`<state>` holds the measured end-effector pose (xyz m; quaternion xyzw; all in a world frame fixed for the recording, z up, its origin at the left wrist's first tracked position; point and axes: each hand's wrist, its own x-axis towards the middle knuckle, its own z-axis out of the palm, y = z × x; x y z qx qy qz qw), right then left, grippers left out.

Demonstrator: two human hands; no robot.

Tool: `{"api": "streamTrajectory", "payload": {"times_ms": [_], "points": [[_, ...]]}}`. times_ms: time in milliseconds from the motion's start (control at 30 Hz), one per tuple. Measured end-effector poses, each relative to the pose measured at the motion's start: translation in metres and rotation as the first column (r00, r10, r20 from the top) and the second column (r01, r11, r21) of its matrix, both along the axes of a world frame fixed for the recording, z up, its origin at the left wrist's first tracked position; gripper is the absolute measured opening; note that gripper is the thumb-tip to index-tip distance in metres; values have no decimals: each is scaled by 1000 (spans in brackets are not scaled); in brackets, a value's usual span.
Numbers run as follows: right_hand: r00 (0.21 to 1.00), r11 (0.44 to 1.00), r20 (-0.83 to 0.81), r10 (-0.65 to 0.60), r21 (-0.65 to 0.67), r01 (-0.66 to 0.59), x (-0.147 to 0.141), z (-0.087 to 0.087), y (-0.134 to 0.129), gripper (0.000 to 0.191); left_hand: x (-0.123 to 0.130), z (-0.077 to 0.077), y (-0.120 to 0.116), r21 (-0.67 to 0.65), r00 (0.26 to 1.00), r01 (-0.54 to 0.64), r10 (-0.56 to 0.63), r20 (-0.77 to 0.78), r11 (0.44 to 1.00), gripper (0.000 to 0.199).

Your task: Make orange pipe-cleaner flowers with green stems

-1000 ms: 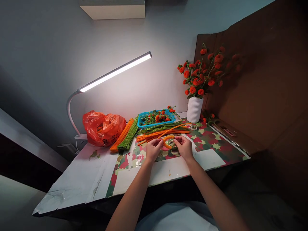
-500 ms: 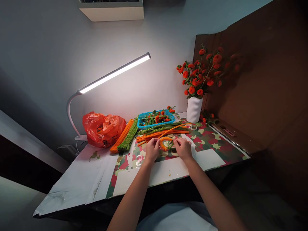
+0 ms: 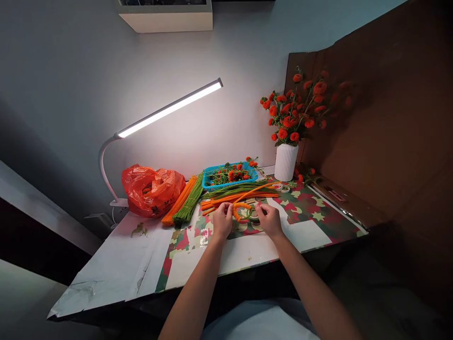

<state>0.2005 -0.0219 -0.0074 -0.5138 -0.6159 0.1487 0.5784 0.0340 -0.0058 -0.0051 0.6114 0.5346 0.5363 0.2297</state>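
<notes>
An orange fuzzy coil (image 3: 238, 212), curved into an open ring, hangs between my two hands above the patterned mat. My left hand (image 3: 222, 221) pinches its left end with closed fingers. A green strip (image 3: 252, 217) continues from the coil on the right. My right hand (image 3: 269, 219) is closed in a pinch beside the green strip; what lies between its fingertips is too small to make out. Behind my hands are loose orange stems (image 3: 260, 194) and green stems (image 3: 231, 190).
Behind the stems sits a blue basket (image 3: 209, 185) of small orange flowers. A white vase (image 3: 286, 162) with flowers stands back right, near tape rolls (image 3: 284, 188). At left are stem bundles (image 3: 184, 200), a red plastic bag (image 3: 152, 189) and a lit lamp (image 3: 170, 108).
The orange coil has shifted slightly left and its curve looks more open on the right. My left hand has moved slightly left; my right hand has barely moved.
</notes>
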Motion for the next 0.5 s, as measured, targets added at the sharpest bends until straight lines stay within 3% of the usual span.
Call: {"api": "streamTrajectory", "payload": {"times_ms": [333, 500], "points": [[1000, 1000, -2, 14, 2, -14, -2, -1, -1, 43, -1, 5, 2, -56, 971, -93, 103, 218, 994, 24], [1000, 999, 2, -1, 35, 1, -1, 1, -2, 43, -2, 3, 5, -68, 958, -134, 147, 246, 989, 22]]}}
